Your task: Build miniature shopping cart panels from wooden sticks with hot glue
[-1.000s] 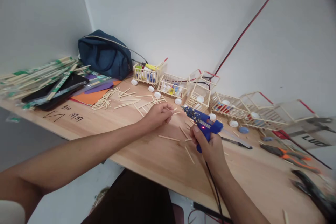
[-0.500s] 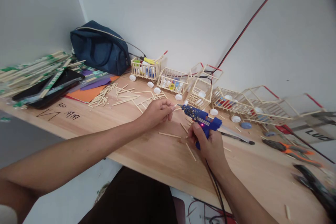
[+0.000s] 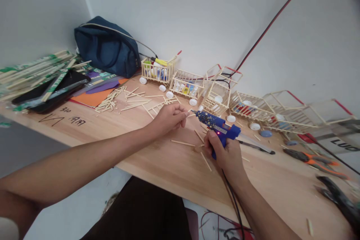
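Note:
My right hand [image 3: 227, 157] is wrapped around the grip of a blue hot glue gun [image 3: 215, 123], whose red light is lit and whose body is speckled with gold. Its nozzle points left, right at the fingertips of my left hand [image 3: 171, 117]. Those fingers are pinched together on a short wooden stick, mostly hidden by them. Just behind the left hand lies a flat ladder-like frame of glued sticks [image 3: 153, 111]. Loose sticks [image 3: 182, 143] are scattered on the wooden table [image 3: 157, 161] below the hands.
Several miniature stick carts [image 3: 187, 84] with white wheels line the wall. A blue bag [image 3: 108, 48], packaged sticks [image 3: 36, 71] and a pile of cut sticks [image 3: 111, 99] are on the left. At right are a pen [image 3: 257, 147], orange-handled pliers [image 3: 315, 161] and a black tool [image 3: 337, 198]. The glue gun's cord [image 3: 232, 195] runs off the front edge.
The view has shifted slightly. Both hands keep nearly the same pose, with the glue gun's nozzle still close to the left fingertips.

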`<state>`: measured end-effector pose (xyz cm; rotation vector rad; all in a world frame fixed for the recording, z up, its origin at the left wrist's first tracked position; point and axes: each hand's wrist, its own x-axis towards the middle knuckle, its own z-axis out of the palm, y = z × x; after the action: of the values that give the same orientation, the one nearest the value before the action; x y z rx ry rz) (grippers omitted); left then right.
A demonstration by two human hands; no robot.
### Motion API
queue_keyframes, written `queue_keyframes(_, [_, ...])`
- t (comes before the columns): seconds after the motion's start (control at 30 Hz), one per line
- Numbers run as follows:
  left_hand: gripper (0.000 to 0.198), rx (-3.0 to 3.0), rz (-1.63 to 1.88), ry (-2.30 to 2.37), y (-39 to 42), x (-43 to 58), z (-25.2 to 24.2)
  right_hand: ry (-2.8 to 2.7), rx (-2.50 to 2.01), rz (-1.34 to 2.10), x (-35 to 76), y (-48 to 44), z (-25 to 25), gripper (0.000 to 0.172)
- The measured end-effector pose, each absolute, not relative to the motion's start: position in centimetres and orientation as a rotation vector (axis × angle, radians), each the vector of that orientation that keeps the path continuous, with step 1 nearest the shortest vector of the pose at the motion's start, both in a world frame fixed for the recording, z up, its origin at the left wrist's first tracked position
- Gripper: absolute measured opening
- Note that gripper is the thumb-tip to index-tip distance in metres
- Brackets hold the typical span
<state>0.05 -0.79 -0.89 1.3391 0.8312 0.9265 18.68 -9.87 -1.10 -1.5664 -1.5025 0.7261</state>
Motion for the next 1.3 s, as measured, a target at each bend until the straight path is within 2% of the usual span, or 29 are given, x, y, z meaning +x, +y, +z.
queue_keyframes(0.67, [0.007, 1.381, 0.956, 0.822, -0.84, -0.02, -0.86, -1.525, -1.558, 0.692, 18.36, -9.75, -0.69, 0.048])
queue_keyframes(1.0, [0.011, 1.404, 0.96, 0.832, -0.8, -0.07, -1.03, -1.496, -1.598, 0.665, 18.25, -9.83, -0.64, 0.049])
queue_keyframes(1.3, [0.004, 1.395, 0.968, 0.827, -0.64, -0.08, -0.9, -1.52, -1.588, 0.652, 18.41, -9.78, -0.82, 0.05])
